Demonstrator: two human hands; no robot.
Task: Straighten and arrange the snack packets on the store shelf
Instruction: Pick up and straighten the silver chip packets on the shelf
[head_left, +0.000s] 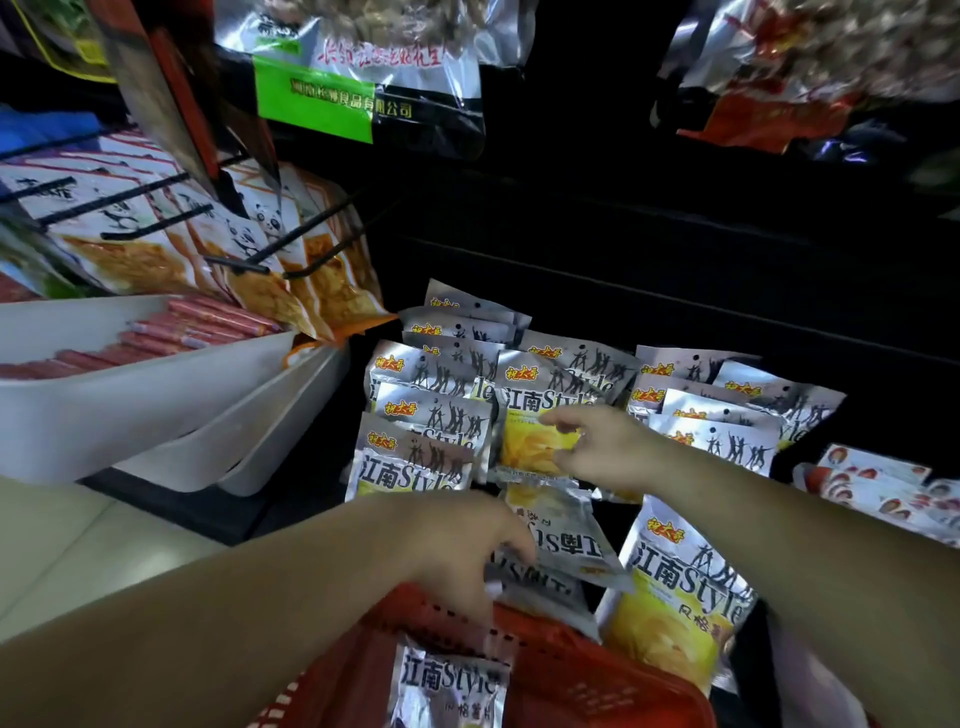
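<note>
Head: left hand (462, 545), right hand (608, 449), one packet (530, 447)

Left hand (460, 545) and right hand (608, 447) bare; forearms seemingly bare too.

Pale tiled floor (72, 561), dim light

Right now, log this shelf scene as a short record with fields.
right hand: pinches the upright packet in the middle row
left hand: holds the upside-down packet by its edge, above the red basket
basket: one lone packet at its near side
shelf: silver packets in overlapping rows, some askew
left side: white trays holding red sausages
</note>
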